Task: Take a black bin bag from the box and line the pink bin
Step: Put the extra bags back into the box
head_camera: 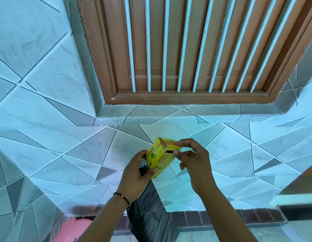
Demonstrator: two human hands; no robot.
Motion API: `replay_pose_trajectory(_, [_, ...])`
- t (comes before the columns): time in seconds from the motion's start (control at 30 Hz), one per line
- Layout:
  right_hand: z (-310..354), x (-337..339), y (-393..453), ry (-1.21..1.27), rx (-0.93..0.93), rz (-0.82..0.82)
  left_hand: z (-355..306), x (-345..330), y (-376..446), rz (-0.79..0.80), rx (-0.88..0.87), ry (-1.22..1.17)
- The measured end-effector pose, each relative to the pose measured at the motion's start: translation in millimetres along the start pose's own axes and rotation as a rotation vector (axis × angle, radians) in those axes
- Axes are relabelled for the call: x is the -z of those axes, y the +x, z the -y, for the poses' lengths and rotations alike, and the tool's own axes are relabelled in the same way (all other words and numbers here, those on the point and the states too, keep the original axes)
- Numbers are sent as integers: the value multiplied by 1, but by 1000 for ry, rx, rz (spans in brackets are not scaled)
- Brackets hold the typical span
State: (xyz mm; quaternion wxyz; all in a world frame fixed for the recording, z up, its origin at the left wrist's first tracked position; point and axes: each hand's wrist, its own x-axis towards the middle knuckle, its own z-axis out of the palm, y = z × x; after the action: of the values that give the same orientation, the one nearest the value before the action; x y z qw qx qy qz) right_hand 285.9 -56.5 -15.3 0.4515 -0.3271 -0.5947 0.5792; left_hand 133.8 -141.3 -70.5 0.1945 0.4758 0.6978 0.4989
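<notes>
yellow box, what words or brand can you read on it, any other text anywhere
"eco bin" on the side of the yellow box, letters running sideways.
Smaller print and symbols lower on the same box: too small to read.
Dark marking on the pink bin at the bottom edge: cut off, unreadable.
No other text shows.

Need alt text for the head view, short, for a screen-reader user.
Two bare hands hold a small yellow box of bin bags against a blue tiled wall: the left hand grips the box with a black bin bag hanging below, and the right hand pinches the open flap. A pink bin shows at bottom left, under a barred wooden window.
</notes>
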Motion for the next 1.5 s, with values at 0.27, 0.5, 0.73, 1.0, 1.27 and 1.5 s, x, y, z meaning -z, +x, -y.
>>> replay_pose_trajectory(0.27, [-10, 1, -1, -223, 149, -51, 3, 4, 3, -2, 22, 29])
replay_pose_trajectory(0.5, [-25, -3, 0, -504, 397, -42, 3, 3, 6, -84, 9, 79])
replay_pose_trajectory(0.73, [-27, -6, 2, -665, 265, -5, 5, 7, 10, -85, -8, 219])
replay_pose_trajectory(1.0, [-29, -17, 7, -516, 174, -91, 2, 6, 13, -110, 21, 266])
replay_pose_trajectory(1.27, [-37, -23, 7, -452, 142, -133, 1, 8, 13, -93, 41, 348])
replay_pose_trajectory(1.5, [-41, -24, 11, -464, 161, -155, -1, 2, 3, -98, 91, 374])
